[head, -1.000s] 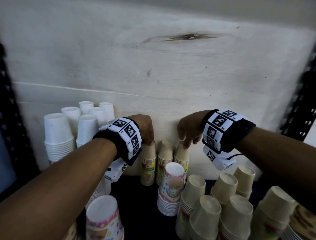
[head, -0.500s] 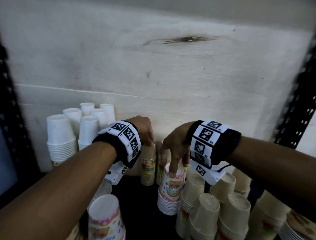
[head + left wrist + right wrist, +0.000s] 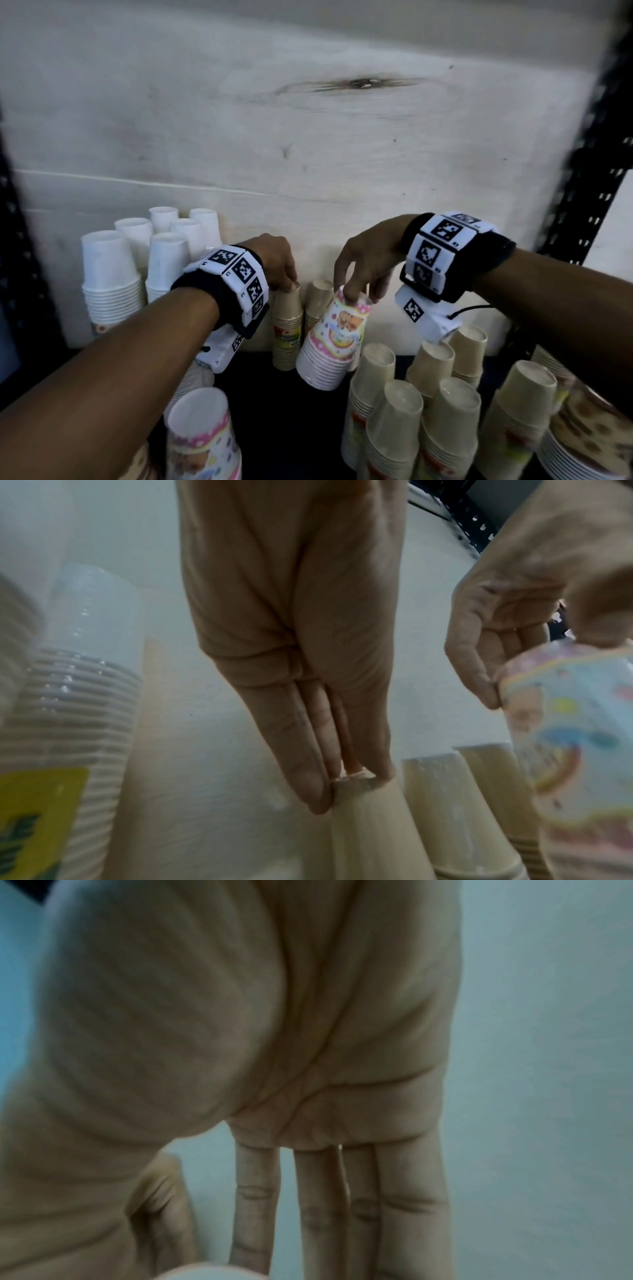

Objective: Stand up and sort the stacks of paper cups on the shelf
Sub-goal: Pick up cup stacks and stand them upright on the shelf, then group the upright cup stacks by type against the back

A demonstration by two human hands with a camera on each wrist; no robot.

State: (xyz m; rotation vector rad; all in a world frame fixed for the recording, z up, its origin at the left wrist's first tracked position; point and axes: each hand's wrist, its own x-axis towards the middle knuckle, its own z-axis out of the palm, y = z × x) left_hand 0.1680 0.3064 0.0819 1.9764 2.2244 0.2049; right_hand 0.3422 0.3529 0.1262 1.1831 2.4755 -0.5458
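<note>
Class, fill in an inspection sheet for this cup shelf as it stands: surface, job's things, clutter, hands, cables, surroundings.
Surface: dark shelf, bare patch between the stacks.
Job's things: pink cartoon-print stack tilted; white stacks upright at left; tall kraft stacks at the back board; kraft stacks at right front; second pink stack in front.
Clutter: nothing seen.
Hands: left hand pinches the top of a tall kraft stack; right hand holds the tilted pink stack by its top.
Cables: short black lead at the right wrist camera.
Surroundings: pale wooden back board, black perforated uprights at the sides.
</note>
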